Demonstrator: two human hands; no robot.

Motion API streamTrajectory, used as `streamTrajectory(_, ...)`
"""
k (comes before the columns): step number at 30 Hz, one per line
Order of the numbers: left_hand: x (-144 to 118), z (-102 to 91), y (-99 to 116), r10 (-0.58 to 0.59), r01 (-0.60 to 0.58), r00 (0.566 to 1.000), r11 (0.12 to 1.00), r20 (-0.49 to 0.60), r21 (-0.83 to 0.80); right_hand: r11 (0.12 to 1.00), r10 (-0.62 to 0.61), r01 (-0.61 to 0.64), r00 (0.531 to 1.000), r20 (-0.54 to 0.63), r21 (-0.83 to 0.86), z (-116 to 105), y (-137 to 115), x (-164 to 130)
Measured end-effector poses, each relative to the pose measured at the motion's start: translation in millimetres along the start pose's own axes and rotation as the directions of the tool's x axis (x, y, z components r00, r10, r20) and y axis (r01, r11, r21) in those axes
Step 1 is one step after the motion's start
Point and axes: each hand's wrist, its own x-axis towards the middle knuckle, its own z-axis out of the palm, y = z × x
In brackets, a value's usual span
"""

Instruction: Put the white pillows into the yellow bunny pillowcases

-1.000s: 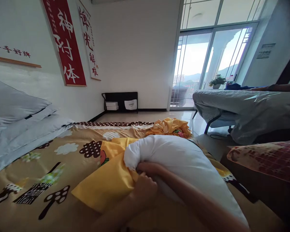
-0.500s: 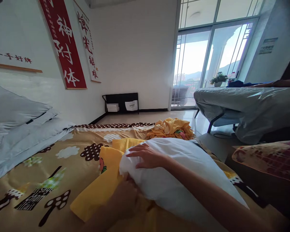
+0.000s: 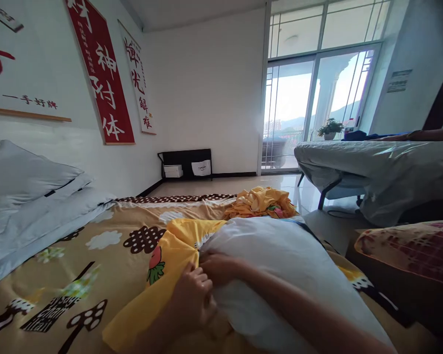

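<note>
A plump white pillow lies on the bed, its near-left end at the mouth of a yellow pillowcase with a red-and-green fruit print. My left hand is closed on the pillowcase's edge, knuckles up. Right beside it, my right hand is curled against the end of the pillow at the case's opening, its fingertips hidden in the fabric. The right forearm crosses over the pillow. How far the pillow reaches inside the case is hidden.
Crumpled yellow fabric is heaped at the bed's far edge. White pillows are stacked at the left on the patterned sheet. A plastic-covered table stands at the right, with a person's arm resting on it.
My right hand has come down from the pillow's top to its end, its spread fingers now curled in. My left hand stays on the pillowcase, whose printed part has spread out.
</note>
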Motion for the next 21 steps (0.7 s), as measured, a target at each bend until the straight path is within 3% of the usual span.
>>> streamTrajectory(2, -16.0, 14.2, -10.5, -0.078, 0.080, 0.996, 0.996, 0.037, -0.045, 0.985, 0.174, -0.174, 0.984, -0.030, 0.006, -31.1, 24.3, -23.1)
streamTrajectory(3, -22.6, 25.7, -14.6, -0.066, 0.069, 0.996, 0.996, 0.054, -0.056, 0.921, 0.388, -0.390, 0.913, -0.121, 0.007, -44.8, 37.5, -35.7)
streamTrajectory(5, -30.6, 56.9, -17.6, 0.072, -0.071, 0.996, 0.997, 0.051, -0.029, 0.809, 0.570, -0.587, 0.791, -0.224, -0.013, -60.6, 60.4, -58.1)
streamTrajectory(6, -32.0, 74.8, -16.4, 0.177, -0.178, 0.983, 0.984, 0.043, 0.011, 0.750, 0.639, -0.661, 0.733, -0.234, -0.025, -61.2, 67.9, -66.5)
streamTrajectory(8, -31.1, 107.1, -10.7, 0.327, -0.331, 0.944, 0.938, 0.046, 0.106, 0.669, 0.721, -0.740, 0.667, -0.187, -0.061, -49.7, 72.9, -76.0)
streamTrajectory(11, -28.8, 124.1, -0.6, 0.279, -0.287, 0.958, 0.945, 0.072, 0.159, 0.604, 0.775, -0.790, 0.613, -0.154, -0.107, -25.8, 60.4, -75.8)
streamTrajectory(13, -29.7, 107.1, 3.6, 0.151, -0.156, 0.987, 0.982, 0.055, 0.104, 0.573, 0.783, -0.811, 0.585, -0.211, -0.121, -24.0, 46.2, -72.8)
streamTrajectory(16, -30.0, 54.2, 4.8, 0.002, -0.005, 0.996, 0.999, -0.087, -0.036, 0.526, 0.779, -0.842, 0.534, -0.328, -0.121, -47.5, 21.4, -72.7)
streamTrajectory(18, -24.0, 17.5, 2.2, -0.048, 0.043, 0.964, 0.999, -0.263, -0.024, 0.500, 0.766, -0.858, 0.502, -0.402, -0.118, -69.7, 1.1, -76.2)
streamTrajectory(21, -4.4, -22.7, -3.9, -0.060, 0.148, 0.881, 0.977, -0.468, 0.152, 0.449, 0.704, -0.882, 0.449, -0.550, -0.145, -96.4, -34.6, -84.7)
